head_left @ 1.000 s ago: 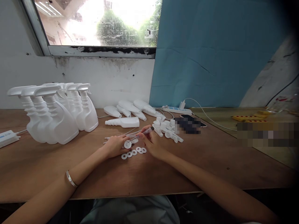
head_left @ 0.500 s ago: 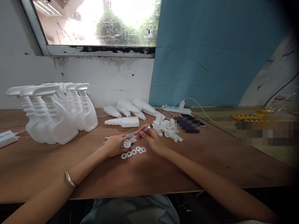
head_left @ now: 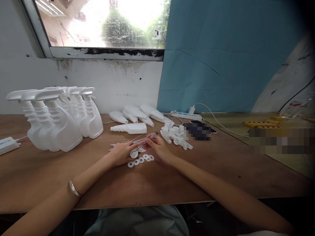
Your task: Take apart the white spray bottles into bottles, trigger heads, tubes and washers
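Note:
My left hand is closed around a white spray trigger head, its round collar opening turned up towards me. In my right hand is a slim screwdriver with a clear handle, gripped between fingers and thumb. The thin shaft slants down left to the collar; whether its tip touches the inside is too small to tell. Just below my hands, several white ring washers lie in a row on the table. Thin dip tubes lie behind my left hand, partly hidden by it.
Assembled white spray bottles stand at the left. White bottles lie on their sides at the back, with loose trigger heads piled right of my hands. Further along are a phone, a power strip and cables on the wooden table.
The screwdriver has shifted slightly left and down, its shaft now over the collar opening. The collar is tilted a little differently. My left hand has barely moved.

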Demonstrator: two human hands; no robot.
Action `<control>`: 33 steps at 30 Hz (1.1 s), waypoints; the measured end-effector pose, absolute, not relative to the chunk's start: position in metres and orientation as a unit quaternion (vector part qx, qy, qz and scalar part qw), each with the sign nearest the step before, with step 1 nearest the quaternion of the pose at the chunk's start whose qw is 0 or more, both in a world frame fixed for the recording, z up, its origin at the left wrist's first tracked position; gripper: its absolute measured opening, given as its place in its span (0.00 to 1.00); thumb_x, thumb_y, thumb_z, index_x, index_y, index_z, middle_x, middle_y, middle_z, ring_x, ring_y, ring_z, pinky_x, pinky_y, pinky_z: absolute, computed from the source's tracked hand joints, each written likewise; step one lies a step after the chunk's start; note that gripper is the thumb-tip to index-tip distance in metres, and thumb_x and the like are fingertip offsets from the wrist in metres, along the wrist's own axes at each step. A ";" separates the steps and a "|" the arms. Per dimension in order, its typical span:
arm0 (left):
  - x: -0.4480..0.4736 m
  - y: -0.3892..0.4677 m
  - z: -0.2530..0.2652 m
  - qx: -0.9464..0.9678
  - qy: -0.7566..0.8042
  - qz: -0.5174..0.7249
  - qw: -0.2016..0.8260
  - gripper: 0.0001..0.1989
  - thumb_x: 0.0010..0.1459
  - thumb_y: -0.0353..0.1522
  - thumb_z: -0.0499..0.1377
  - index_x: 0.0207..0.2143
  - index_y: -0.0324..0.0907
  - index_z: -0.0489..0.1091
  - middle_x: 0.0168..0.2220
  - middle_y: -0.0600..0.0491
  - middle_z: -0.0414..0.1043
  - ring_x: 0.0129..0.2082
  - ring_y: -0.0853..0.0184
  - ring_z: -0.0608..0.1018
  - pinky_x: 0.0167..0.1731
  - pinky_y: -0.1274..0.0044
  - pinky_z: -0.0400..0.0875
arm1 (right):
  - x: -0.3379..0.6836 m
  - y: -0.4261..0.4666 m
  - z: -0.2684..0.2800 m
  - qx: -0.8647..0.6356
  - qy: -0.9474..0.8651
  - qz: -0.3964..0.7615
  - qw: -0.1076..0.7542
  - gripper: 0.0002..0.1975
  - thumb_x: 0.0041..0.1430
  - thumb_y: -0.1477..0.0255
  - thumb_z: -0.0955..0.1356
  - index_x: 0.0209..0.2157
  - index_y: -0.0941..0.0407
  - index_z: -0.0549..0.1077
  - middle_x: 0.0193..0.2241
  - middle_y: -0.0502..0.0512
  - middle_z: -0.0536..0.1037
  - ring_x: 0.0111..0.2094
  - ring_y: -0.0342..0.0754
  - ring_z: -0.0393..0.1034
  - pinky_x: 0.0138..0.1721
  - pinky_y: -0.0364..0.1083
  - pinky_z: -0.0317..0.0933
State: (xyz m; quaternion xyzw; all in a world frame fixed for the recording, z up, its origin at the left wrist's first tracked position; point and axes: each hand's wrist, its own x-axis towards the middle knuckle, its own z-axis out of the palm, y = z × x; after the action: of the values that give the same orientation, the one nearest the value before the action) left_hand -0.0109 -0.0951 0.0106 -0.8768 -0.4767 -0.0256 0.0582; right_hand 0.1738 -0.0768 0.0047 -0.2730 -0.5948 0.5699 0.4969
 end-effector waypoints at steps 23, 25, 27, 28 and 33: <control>-0.011 -0.094 0.008 -0.875 -0.481 -0.029 0.052 0.20 0.52 0.43 0.51 0.46 0.46 0.59 0.44 0.49 0.66 0.36 0.57 0.74 0.30 0.73 0.67 | 0.175 -0.071 -0.003 -0.344 -0.565 0.562 0.497 0.17 0.45 0.59 0.69 0.26 0.57 0.63 0.22 0.48 0.71 0.18 0.39 0.61 0.21 0.41 0.58; -0.011 -0.095 0.008 -0.874 -0.483 -0.030 0.047 0.20 0.52 0.43 0.51 0.47 0.46 0.59 0.45 0.48 0.66 0.37 0.57 0.74 0.30 0.73 0.67 | 0.175 -0.071 -0.003 -0.348 -0.571 0.550 0.501 0.16 0.45 0.60 0.68 0.26 0.57 0.62 0.22 0.48 0.71 0.17 0.38 0.60 0.21 0.41 0.56; -0.010 -0.095 0.008 -0.874 -0.482 -0.028 0.044 0.20 0.53 0.43 0.51 0.47 0.46 0.59 0.45 0.48 0.65 0.37 0.57 0.74 0.30 0.73 0.67 | 0.175 -0.071 -0.003 -0.353 -0.576 0.539 0.504 0.16 0.45 0.60 0.68 0.26 0.57 0.62 0.21 0.48 0.71 0.16 0.37 0.58 0.20 0.40 0.55; -0.010 -0.095 0.009 -0.874 -0.483 -0.027 0.045 0.20 0.53 0.43 0.51 0.47 0.46 0.59 0.45 0.48 0.65 0.37 0.57 0.74 0.30 0.73 0.67 | 0.175 -0.071 -0.003 -0.354 -0.577 0.535 0.505 0.16 0.45 0.59 0.68 0.26 0.57 0.62 0.21 0.47 0.71 0.16 0.37 0.57 0.19 0.40 0.54; -0.009 -0.096 0.010 -0.873 -0.486 -0.023 0.044 0.20 0.53 0.43 0.50 0.46 0.46 0.59 0.44 0.49 0.65 0.37 0.58 0.74 0.30 0.73 0.67 | 0.175 -0.069 -0.003 -0.353 -0.581 0.526 0.511 0.16 0.46 0.59 0.67 0.26 0.57 0.61 0.20 0.47 0.71 0.15 0.37 0.55 0.18 0.40 0.51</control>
State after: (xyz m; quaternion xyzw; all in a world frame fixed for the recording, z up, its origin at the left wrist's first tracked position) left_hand -0.0093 -0.0964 0.0104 -0.8728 -0.4855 -0.0230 0.0436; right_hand 0.1754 -0.0688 -0.0032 -0.3533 -0.5807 0.5263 0.5108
